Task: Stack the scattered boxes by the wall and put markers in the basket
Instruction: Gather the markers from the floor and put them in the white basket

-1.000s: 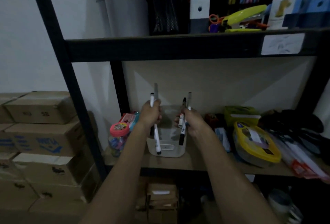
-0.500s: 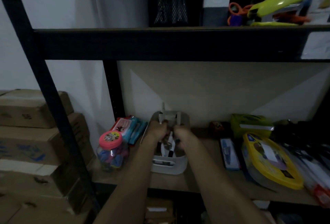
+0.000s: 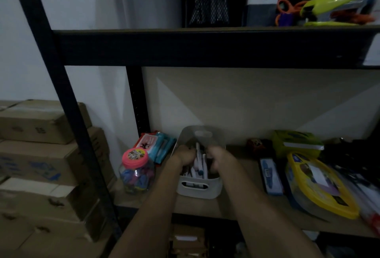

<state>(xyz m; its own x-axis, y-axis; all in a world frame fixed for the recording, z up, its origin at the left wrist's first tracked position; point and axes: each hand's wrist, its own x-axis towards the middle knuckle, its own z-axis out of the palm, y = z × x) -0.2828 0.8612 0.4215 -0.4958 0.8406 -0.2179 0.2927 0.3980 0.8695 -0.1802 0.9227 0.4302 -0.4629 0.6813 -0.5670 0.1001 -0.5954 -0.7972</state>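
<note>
A white basket point(image 3: 198, 191) with a slot handle stands on the lower shelf board point(image 3: 236, 206). Several white markers point(image 3: 199, 164) with dark and blue caps lie inside it. My left hand point(image 3: 184, 156) and my right hand point(image 3: 219, 159) are both sunk into the basket, one on each side of the markers. Their fingers curl downward and are hidden behind the knuckles and the basket wall, so I cannot tell whether they still hold any marker. Brown cardboard boxes point(image 3: 41, 155) are stacked against the wall at the left.
A pink-lidded jar point(image 3: 136, 170) stands left of the basket, with flat packets point(image 3: 156, 145) behind it. To the right lie a blue case point(image 3: 270, 176), a yellow-rimmed container point(image 3: 320, 185) and a green box point(image 3: 296, 141). The black shelf beam point(image 3: 205, 47) hangs overhead.
Both hands came down from above the basket, carrying markers, and went into it. The markers that stood upright in my fists now lie low inside the basket.
</note>
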